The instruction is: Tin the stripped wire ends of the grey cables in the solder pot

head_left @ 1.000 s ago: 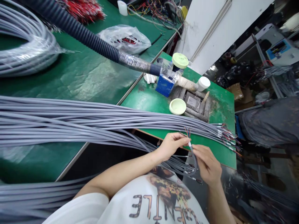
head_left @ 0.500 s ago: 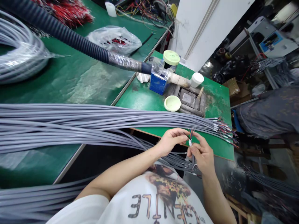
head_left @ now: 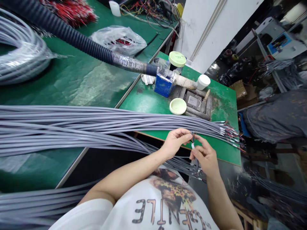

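1. At four o'clock from centre, the grey cable (head_left: 197, 164) is curving upward, coloured wires (head_left: 193, 137) fanning above its white band (head_left: 192, 145).
2. Right hand (head_left: 205, 157), at the band's four o'clock, is pinching the cable; left hand (head_left: 175, 142), at nine, is apparently pinching strands.
3. Eleven o'clock: pale dish (head_left: 177, 106) is sitting beyond the cable bundle (head_left: 120, 123).
4. Risk, judged: hard tugging could be snapping thin strands.
5. Versus one second earlier: right forefinger (head_left: 201, 140) is now reaching higher, beside the wires.

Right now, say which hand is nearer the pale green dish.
Left: the left hand is below the dish in the picture; the right hand is lower and farther right.
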A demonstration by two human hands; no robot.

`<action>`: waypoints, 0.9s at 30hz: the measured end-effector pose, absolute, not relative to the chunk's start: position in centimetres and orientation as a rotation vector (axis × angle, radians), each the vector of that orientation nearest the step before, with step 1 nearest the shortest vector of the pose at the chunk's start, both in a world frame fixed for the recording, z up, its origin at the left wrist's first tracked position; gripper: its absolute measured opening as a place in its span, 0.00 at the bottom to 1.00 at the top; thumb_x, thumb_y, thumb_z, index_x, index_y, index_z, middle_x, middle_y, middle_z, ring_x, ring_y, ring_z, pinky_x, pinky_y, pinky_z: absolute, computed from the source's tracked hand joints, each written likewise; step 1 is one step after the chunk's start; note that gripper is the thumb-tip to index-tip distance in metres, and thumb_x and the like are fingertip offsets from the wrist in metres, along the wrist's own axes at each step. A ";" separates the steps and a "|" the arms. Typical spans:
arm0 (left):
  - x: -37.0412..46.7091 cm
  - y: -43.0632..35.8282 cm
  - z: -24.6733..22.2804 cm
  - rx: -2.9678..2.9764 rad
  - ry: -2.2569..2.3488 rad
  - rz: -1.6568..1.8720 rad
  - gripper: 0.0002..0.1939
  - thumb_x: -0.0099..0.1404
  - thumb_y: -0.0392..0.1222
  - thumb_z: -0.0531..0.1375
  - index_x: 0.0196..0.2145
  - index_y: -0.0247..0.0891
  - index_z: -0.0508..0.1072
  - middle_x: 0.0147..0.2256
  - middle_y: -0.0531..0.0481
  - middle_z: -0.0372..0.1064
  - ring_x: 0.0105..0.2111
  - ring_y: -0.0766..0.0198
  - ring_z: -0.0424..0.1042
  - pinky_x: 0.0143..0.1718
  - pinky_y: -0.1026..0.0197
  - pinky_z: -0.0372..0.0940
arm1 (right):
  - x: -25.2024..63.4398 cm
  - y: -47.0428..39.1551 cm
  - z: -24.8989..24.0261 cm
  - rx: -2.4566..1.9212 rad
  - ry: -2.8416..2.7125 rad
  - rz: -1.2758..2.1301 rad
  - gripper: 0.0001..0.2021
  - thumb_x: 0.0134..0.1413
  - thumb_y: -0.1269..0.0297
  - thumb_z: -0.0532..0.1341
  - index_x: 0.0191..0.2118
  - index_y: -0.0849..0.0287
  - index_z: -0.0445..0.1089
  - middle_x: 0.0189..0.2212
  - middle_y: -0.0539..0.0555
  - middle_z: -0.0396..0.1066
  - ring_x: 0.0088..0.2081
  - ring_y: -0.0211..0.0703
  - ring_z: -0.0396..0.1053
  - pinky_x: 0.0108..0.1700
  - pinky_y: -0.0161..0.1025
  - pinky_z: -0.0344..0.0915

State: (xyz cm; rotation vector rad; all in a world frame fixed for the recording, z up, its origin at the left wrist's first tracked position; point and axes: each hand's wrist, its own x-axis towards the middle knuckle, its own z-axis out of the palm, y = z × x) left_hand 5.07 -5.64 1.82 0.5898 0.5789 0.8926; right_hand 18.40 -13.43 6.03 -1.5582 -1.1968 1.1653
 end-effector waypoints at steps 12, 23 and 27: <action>5.3 -6.1 1.5 0.579 0.618 0.974 0.12 0.55 0.46 0.67 0.30 0.33 0.73 0.23 0.54 0.71 0.24 0.69 0.69 0.31 0.64 0.66 | 17.4 -10.4 5.7 -1.690 -1.308 0.837 0.08 0.57 0.58 0.60 0.36 0.57 0.67 0.25 0.48 0.69 0.24 0.36 0.67 0.27 0.33 0.66; 5.7 -5.4 1.7 0.662 0.631 0.976 0.14 0.55 0.48 0.66 0.30 0.33 0.72 0.24 0.53 0.69 0.25 0.69 0.67 0.32 0.65 0.64 | 17.5 -8.5 6.6 -1.751 -1.347 0.689 0.10 0.57 0.57 0.59 0.30 0.58 0.66 0.22 0.47 0.63 0.22 0.34 0.59 0.26 0.32 0.59; 5.5 -4.7 1.5 1.005 0.582 0.901 0.14 0.56 0.47 0.66 0.36 0.34 0.75 0.31 0.48 0.72 0.30 0.65 0.69 0.36 0.62 0.65 | 20.3 -5.9 7.8 -1.807 -1.473 0.613 0.12 0.56 0.57 0.59 0.27 0.58 0.64 0.19 0.45 0.58 0.21 0.33 0.54 0.24 0.32 0.53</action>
